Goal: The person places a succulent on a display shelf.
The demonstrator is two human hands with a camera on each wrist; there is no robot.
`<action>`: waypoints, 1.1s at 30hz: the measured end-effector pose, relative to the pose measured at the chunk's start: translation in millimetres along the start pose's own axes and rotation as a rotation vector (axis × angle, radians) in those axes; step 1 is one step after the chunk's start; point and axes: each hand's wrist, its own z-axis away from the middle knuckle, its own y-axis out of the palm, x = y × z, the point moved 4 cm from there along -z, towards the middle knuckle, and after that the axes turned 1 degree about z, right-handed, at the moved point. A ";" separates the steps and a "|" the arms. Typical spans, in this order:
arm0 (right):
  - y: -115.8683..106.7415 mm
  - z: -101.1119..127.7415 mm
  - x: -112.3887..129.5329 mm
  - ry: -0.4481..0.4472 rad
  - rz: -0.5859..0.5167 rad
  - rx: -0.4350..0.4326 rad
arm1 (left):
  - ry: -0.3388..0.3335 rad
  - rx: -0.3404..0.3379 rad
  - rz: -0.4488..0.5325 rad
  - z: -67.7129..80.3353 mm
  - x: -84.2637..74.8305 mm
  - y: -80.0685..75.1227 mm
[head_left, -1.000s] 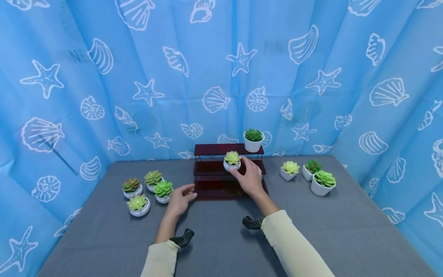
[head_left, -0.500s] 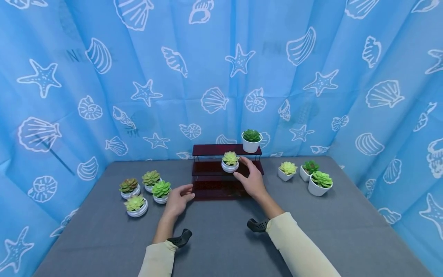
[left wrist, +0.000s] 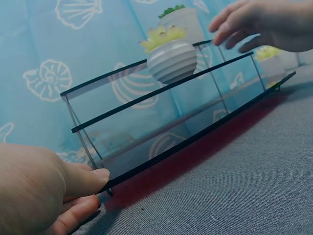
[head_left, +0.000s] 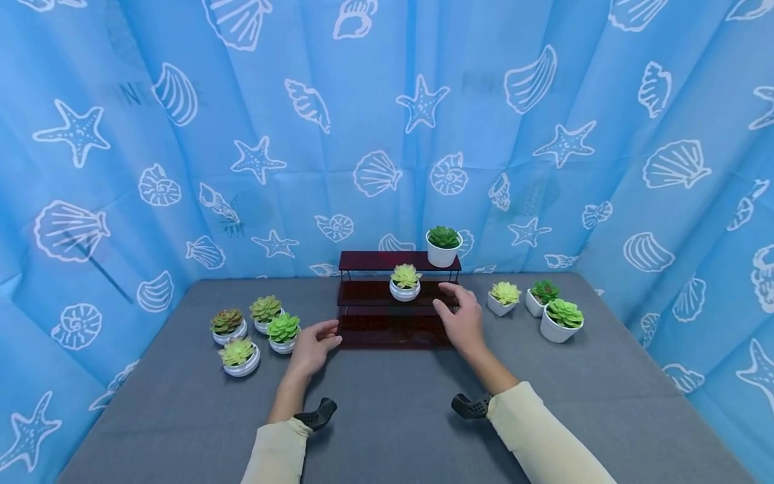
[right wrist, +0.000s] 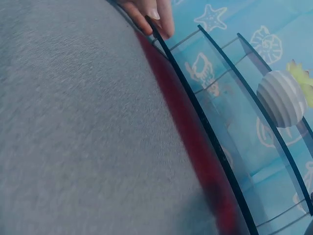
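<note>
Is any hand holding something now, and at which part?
Right hand holds nothing, hovering beside the shelf. Left hand touches the red shelf at its lower left corner; a real grip cannot be told.

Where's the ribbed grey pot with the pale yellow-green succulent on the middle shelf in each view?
Head: ribbed grey pot with pale yellow-green succulent, centre, middle shelf.
Left wrist: upper centre.
Right wrist: right edge.
Shared landmark: dark red tiered acrylic stand, with the left hand touching its bottom left corner.

faint mirrored lettering on curtain [head_left: 387,134], unreadable, no other text
</note>
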 end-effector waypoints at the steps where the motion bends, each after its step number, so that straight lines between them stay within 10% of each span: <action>1: -2.9 0.8 -1.2 0.004 0.015 -0.037 | 0.000 -0.002 -0.003 0.0 0.1 0.0; 6: -12.0 3.4 -9.5 0.065 0.043 -0.145 | 0.014 -0.018 -0.026 -0.2 0.1 -0.4; 33: -17.6 0.3 -18.6 0.142 -0.012 -0.124 | -0.011 -0.019 -0.006 0.1 -1.0 1.9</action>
